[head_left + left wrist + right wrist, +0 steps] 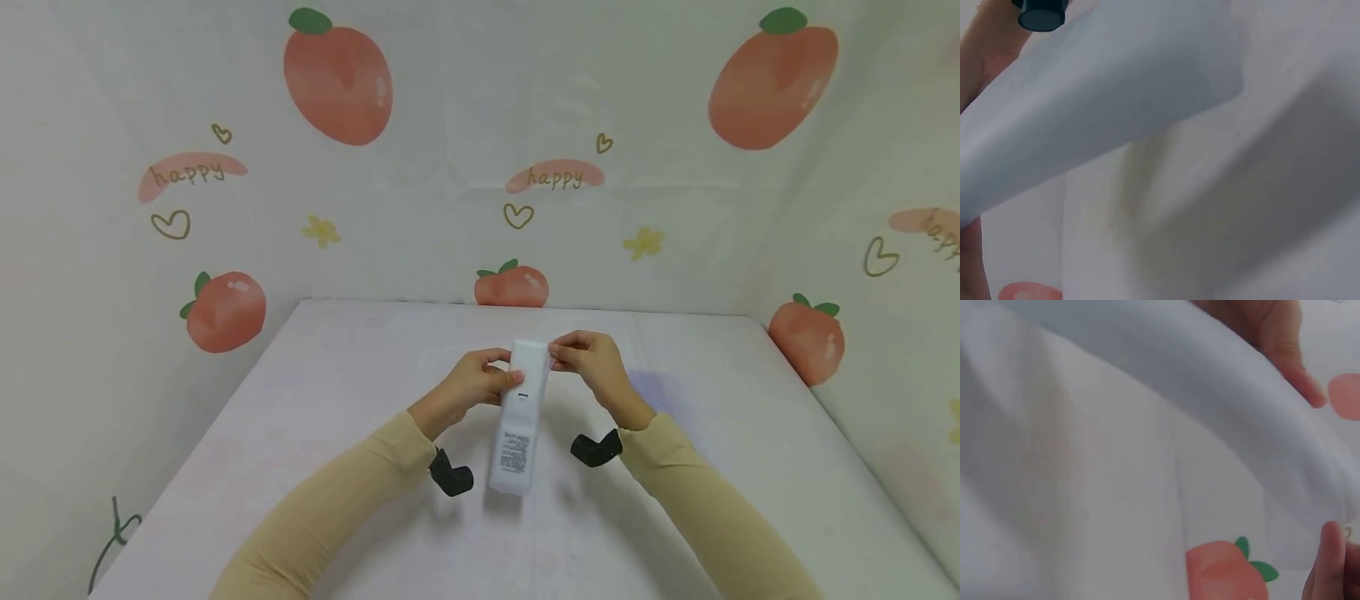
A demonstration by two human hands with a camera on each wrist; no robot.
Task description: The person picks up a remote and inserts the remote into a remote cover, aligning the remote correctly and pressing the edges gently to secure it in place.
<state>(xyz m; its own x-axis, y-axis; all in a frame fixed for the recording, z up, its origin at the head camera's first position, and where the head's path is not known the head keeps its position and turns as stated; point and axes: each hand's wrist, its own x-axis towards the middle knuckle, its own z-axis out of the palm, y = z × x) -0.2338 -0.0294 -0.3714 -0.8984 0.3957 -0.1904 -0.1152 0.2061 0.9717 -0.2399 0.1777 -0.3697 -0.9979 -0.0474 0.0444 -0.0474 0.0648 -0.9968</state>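
A long white remote control is held above the table, its back with a printed label facing up. My left hand grips it near the far end, thumb lying across the back. At that end's right edge, my right hand has thumb and finger pinched together on what looks like thin clear plastic film. The right wrist view shows the left hand on the remote's other side and the right thumb by the film. In the left wrist view the remote fills much of the picture, hiding most fingers.
A white cloth covers the table, with a fruit-print cloth wall behind and at the sides. Black wrist cameras jut inward from both sleeves. A dark green cord hangs at the left edge.
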